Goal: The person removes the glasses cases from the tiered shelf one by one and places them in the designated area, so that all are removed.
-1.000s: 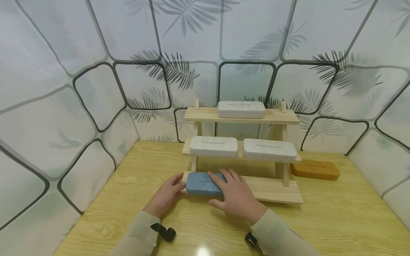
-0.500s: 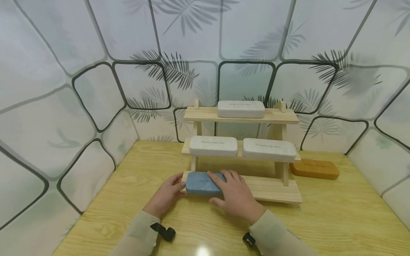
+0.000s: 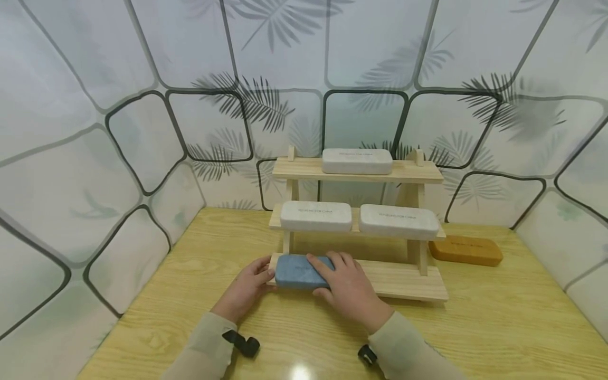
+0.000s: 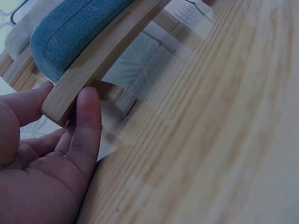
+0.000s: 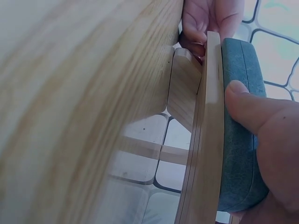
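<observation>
A blue glasses case [image 3: 300, 272] lies at the left end of the bottom board of a three-tier wooden stand [image 3: 394, 278]. My left hand [image 3: 247, 289] pinches that board's left end; in the left wrist view the thumb is on top and a finger [image 4: 88, 107] presses from below. Over the case's right part lies my right hand [image 3: 349, 293], fingers across the top. In the right wrist view its thumb [image 5: 238, 87] presses the front side of the blue case [image 5: 236, 168]. The right fingers' far ends are hidden there.
Two white glasses cases, one left [image 3: 315, 216] and one right [image 3: 399, 221], sit on the middle board. Another white case [image 3: 357, 161] is on the top board. An orange case [image 3: 465, 250] lies on the table [image 3: 180, 316] right of the stand. Patterned fabric [image 3: 214, 121] surrounds the table.
My right thumb has moved in against the blue glasses case's front side, from a little way off it. The left hand and the stand have kept their places.
</observation>
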The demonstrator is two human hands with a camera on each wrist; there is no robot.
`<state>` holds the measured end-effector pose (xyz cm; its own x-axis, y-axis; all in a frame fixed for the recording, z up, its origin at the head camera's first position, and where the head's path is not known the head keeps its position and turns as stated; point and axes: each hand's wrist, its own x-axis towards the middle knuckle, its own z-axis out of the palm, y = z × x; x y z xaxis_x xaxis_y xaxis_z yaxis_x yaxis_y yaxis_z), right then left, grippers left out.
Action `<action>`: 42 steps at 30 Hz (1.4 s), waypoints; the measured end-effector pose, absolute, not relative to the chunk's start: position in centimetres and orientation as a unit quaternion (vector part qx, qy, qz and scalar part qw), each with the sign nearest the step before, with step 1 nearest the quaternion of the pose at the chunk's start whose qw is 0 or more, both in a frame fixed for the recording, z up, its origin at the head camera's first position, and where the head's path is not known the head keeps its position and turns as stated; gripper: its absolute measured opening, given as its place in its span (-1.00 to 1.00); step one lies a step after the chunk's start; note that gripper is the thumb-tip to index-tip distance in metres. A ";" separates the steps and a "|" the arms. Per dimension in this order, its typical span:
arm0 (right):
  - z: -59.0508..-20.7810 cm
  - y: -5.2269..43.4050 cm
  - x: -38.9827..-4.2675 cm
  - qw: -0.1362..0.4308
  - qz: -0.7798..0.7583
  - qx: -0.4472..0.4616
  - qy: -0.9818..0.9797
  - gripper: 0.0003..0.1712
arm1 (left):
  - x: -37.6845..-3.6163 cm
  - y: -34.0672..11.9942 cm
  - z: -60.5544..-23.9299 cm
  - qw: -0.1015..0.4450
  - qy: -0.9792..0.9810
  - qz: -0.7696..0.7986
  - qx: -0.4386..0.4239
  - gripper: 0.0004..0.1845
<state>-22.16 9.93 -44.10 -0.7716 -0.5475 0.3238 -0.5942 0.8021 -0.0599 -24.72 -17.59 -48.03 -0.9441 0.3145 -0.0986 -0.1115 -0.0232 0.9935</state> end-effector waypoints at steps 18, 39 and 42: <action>-44.3 10.7 -22.0 0.152 0.098 0.323 -0.929 -0.14 | -24.5 -17.4 -48.0 0.149 0.684 0.710 0.078 -0.36; -42.7 14.6 -21.1 0.143 0.135 0.307 -0.931 -0.19 | -24.6 -17.5 -48.0 0.149 0.677 0.716 0.084 -0.35; -42.5 15.1 -21.0 0.146 0.139 0.306 -0.930 -0.19 | -24.6 -17.5 -48.0 0.150 0.678 0.715 0.087 -0.34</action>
